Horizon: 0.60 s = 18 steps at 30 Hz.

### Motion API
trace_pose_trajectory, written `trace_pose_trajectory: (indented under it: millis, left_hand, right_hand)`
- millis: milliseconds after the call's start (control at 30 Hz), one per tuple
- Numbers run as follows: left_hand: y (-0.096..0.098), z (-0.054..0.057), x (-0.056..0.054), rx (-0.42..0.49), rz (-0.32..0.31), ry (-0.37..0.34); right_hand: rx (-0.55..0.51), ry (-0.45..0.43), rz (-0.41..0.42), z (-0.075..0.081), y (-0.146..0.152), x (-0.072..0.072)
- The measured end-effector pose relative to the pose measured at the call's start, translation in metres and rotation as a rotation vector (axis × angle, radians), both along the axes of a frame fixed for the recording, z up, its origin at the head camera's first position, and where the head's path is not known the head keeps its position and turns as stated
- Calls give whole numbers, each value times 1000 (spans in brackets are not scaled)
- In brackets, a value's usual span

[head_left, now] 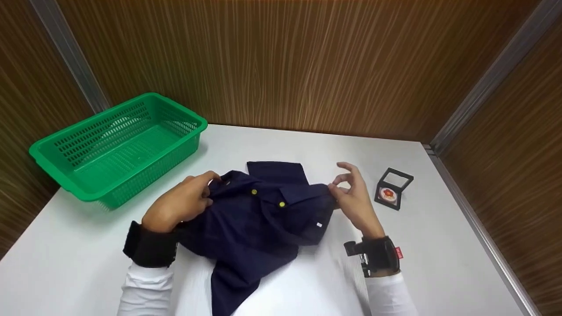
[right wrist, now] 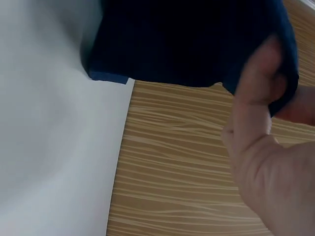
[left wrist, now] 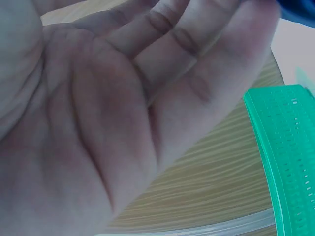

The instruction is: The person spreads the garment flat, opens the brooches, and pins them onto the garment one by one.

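A dark navy shirt with yellow buttons and a small white tag lies rumpled in the middle of the white table, partly lifted between both hands. At its upper left edge, my left hand grips the cloth. My right hand pinches the right corner between thumb and index finger, the other fingers raised. In the right wrist view, the thumb lies against the hanging navy cloth. The left wrist view shows mostly the palm, with a bit of blue cloth at the fingertips.
A green plastic basket stands at the back left of the table. To the right of the right hand sits a small open black case with a red flower design inside. Wood-patterned panels enclose the table at the back and sides.
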<state>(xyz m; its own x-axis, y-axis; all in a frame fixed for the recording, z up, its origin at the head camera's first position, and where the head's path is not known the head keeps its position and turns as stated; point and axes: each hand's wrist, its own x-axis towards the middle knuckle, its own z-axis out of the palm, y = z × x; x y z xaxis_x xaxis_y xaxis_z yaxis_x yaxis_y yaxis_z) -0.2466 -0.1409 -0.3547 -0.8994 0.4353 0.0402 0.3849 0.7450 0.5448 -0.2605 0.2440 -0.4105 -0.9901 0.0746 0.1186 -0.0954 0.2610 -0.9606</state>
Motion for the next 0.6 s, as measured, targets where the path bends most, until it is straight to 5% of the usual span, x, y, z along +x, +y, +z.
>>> trace_pose_trajectory:
  millis: [133, 233, 400, 600]
  left_hand:
    - [5, -3, -3, -5, 16, 32]
    - [14, -9, -4, -26, 27, 63]
    - [30, -15, 1, -49, 4, 146]
    - [48, -6, 18, -8, -63, 368]
  right_hand:
    - [17, -39, -13, 3, 4, 1]
    - [91, -110, 54, -1, 7, 2]
    - [416, -174, 192, -15, 10, 3]
    - [693, -78, 178, -23, 7, 5]
